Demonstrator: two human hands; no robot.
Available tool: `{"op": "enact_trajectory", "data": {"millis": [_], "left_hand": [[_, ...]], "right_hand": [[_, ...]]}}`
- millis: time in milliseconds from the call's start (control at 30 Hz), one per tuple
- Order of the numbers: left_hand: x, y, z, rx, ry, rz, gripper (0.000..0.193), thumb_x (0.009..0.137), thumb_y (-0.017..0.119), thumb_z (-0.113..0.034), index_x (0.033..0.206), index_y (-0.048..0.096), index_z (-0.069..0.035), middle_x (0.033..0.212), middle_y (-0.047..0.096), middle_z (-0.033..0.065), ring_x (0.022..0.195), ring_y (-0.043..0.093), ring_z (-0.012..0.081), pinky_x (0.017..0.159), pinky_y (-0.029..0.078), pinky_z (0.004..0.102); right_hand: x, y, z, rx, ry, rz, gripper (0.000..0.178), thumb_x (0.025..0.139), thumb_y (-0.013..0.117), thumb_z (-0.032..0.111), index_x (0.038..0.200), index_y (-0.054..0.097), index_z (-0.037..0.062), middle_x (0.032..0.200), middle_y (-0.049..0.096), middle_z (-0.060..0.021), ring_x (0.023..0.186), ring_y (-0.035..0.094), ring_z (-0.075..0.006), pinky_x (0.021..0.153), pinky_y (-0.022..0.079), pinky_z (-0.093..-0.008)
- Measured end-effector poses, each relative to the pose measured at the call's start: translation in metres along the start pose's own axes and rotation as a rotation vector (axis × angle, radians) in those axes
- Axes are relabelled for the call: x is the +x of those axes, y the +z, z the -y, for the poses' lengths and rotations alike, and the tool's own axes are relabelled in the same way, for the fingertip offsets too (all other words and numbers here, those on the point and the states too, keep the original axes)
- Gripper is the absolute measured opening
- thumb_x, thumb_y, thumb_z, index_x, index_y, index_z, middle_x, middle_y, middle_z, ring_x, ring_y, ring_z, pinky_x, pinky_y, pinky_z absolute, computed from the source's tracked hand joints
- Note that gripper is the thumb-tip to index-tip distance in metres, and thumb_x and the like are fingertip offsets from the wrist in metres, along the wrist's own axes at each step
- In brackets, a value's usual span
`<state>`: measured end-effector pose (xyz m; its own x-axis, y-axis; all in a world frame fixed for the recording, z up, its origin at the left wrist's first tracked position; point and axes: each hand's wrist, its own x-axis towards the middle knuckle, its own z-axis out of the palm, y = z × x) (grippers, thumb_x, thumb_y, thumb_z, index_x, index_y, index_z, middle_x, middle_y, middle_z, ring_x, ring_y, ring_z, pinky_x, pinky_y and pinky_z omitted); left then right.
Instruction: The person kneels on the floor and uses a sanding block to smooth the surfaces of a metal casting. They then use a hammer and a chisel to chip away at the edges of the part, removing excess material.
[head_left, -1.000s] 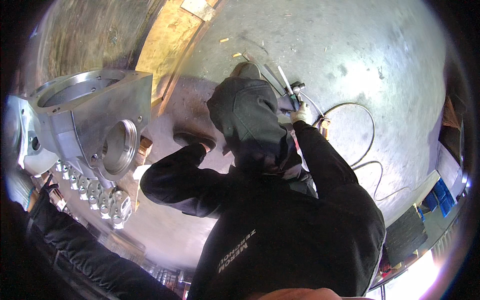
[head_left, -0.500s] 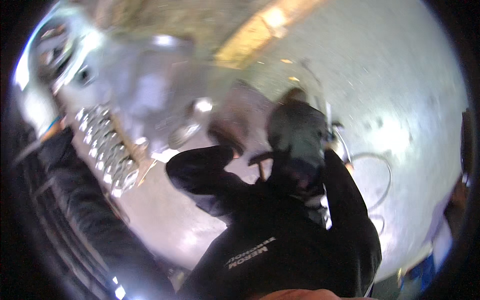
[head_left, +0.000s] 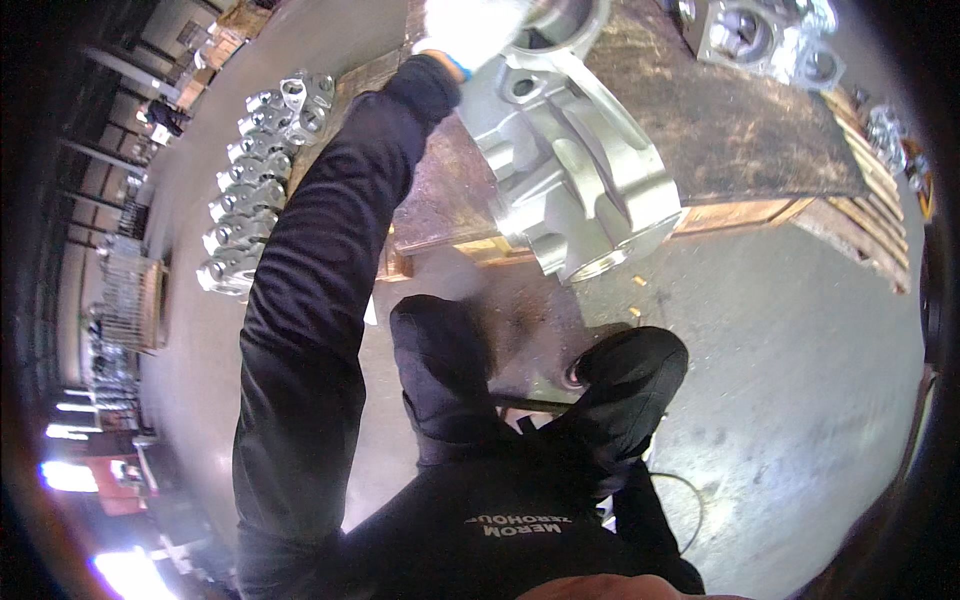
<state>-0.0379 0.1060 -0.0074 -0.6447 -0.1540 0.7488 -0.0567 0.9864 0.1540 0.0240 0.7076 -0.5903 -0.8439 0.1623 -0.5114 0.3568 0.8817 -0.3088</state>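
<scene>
Reaching up from the lower left, a dark sleeve passes beside a cluster of silvery castings. It ends in the left hand, in a white glove washed out by glare; I cannot tell whether its fingers are spread, curled or gripping. This hand is at the upper left of a large metal casting, contact between them being unclear. The large casting is at a wooden table, near the upper middle of the view, its lower end showing past the near edge. Below are two bent knees in dark trousers. Farther right, the other sleeve runs downward near a thin hose; the right hand is out of sight, so its fingers cannot be judged. More metal parts are on the table's far side, and a slatted pallet lies at right.
</scene>
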Motion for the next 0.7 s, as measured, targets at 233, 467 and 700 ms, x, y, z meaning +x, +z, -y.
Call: {"op": "enact_trajectory", "data": {"millis": [233,467,700], "left_hand": [[-0.001,-0.001,0.005,-0.019,-0.109,-0.107,0.051,0.089,0.055,-0.031,0.134,0.056,-0.006,0.132,0.060,0.0159,0.126,0.052,0.0324,0.108,0.040,0.0437],[0.002,0.002,0.011,-0.050,-0.180,-0.160,0.054,0.087,0.057,-0.030,0.136,0.054,-0.008,0.135,0.058,0.0153,0.129,0.050,0.0327,0.110,0.039,0.0437],[0.003,0.007,0.013,-0.075,-0.191,-0.172,0.057,0.085,0.059,-0.029,0.138,0.053,-0.009,0.137,0.057,0.0147,0.132,0.048,0.0329,0.112,0.037,0.0437]], "right_hand": [[0.013,-0.015,0.006,0.163,-0.103,-0.063,0.059,0.086,0.068,0.047,0.115,0.061,-0.0044,0.103,0.070,-0.0252,0.098,0.067,-0.0395,0.089,0.052,-0.0471],[0.019,-0.065,0.054,0.291,-0.056,-0.260,0.061,0.080,0.070,0.039,0.116,0.061,-0.0094,0.106,0.069,-0.0258,0.099,0.065,-0.0377,0.091,0.049,-0.0442],[-0.003,-0.116,0.125,0.920,-0.101,-0.123,0.027,0.086,0.066,0.026,0.093,0.050,0.0046,0.060,0.044,0.0004,0.042,0.042,-0.0120,0.037,0.037,-0.0292]]}}
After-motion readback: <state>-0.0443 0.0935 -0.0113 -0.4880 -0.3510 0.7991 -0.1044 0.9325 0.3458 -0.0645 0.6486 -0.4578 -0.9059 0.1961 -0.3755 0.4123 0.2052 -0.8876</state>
